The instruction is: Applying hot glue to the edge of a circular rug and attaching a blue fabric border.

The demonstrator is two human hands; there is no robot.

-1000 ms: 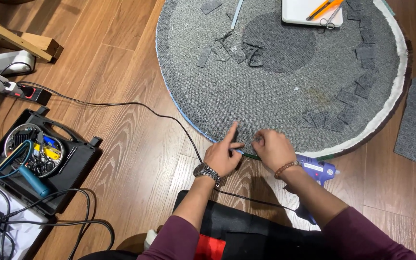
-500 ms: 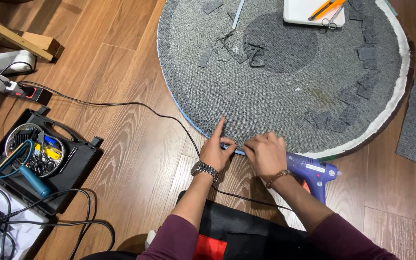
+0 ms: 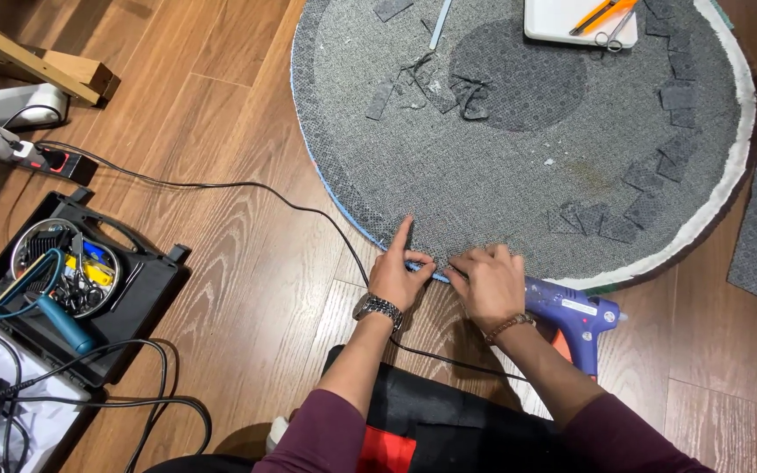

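Grey woven fabric of a large round mat point(image 3: 519, 175) is being worked at its near rim, where a thin light-blue edging strip point(image 3: 420, 265) is pinched down on the wooden plank floor point(image 3: 247, 263). The left hand point(image 3: 399, 273) is closed on that strip with its forefinger stretched flat along the rim; the right hand point(image 3: 486, 282) is pressed beside it, fingers curled on the same edge, the two almost touching. Judged from this, a section of border is being held in place, and any next move would call for steady pressure along the curve. Just right of the right hand a purple glue gun point(image 3: 576, 317) lies on the floor, its black cord point(image 3: 247, 187) running off leftward. Small dark grey patches point(image 3: 624, 219) sit round the mat. What lies under the fingers is hidden, and the mat's far edge is cut off.
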